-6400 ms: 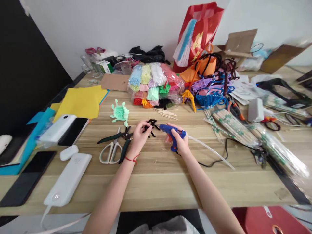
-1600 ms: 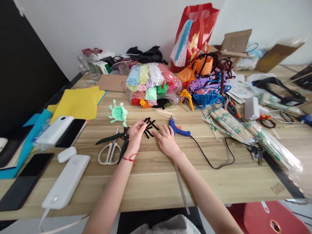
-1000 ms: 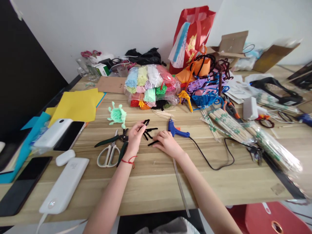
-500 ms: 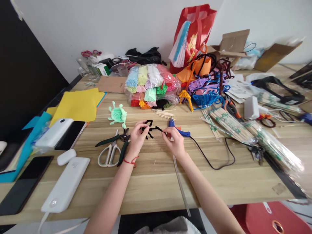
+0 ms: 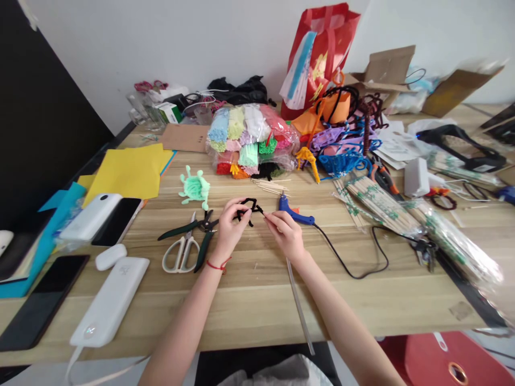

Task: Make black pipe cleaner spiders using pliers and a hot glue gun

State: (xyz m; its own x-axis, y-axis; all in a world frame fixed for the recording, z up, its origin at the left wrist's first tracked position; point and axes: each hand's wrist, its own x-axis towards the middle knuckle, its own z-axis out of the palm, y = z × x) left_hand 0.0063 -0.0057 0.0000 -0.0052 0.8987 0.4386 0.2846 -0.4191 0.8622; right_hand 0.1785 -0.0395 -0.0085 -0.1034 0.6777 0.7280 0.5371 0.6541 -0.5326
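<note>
Between my hands is a bent black pipe cleaner (image 5: 252, 201) with several short arms. My left hand (image 5: 232, 228) pinches one side of it, the fingers closed. My right hand (image 5: 286, 231) pinches the tip of one arm on the other side. Just beyond my right hand lies a blue glue gun (image 5: 295, 213) with its black cord trailing right. White-handled scissors (image 5: 181, 252) and dark green-handled pliers (image 5: 205, 236) rest left of my left hand. A mint green fuzzy piece (image 5: 195, 188) with knobbed arms sits behind them.
A plastic-wrapped pack of coloured pipe cleaners (image 5: 249, 140) lies at the back, beside a tangled coloured pile (image 5: 341, 142) and a red bag (image 5: 322, 59). Bagged wooden sticks (image 5: 382, 206) are at right. Yellow sheets (image 5: 124, 174), phones and a white power bank (image 5: 110, 303) cover the left.
My right hand has moved slightly left, towards my left hand. The black pipe cleaner's arm between them has bent up and in, closer to the rest of the shape.
</note>
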